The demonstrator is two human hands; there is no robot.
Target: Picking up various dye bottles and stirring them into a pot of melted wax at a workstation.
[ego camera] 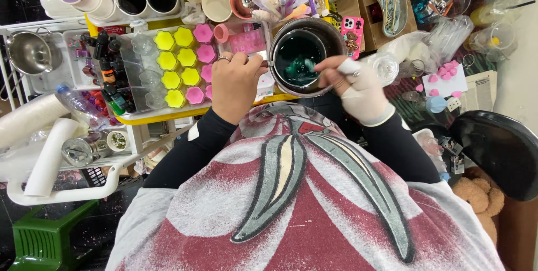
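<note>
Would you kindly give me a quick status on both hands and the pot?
Left hand grips the handle of the metal pot. Right hand holds a white stirrer in its teal liquid. Flower moulds sit alongside, apart.

Left of the left hand point(234, 83) stand small dark dropper bottles with red and green labels point(109, 83). Farther left lies a clear plastic bottle with a blue cap point(78, 103). Right of the right hand point(358, 89) lies a printed paper sheet point(481, 89).

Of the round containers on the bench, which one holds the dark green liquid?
The metal pot between the two hands: the left hand grips its handle, the right hand reaches over its rim. The cups behind it show no green.
</note>
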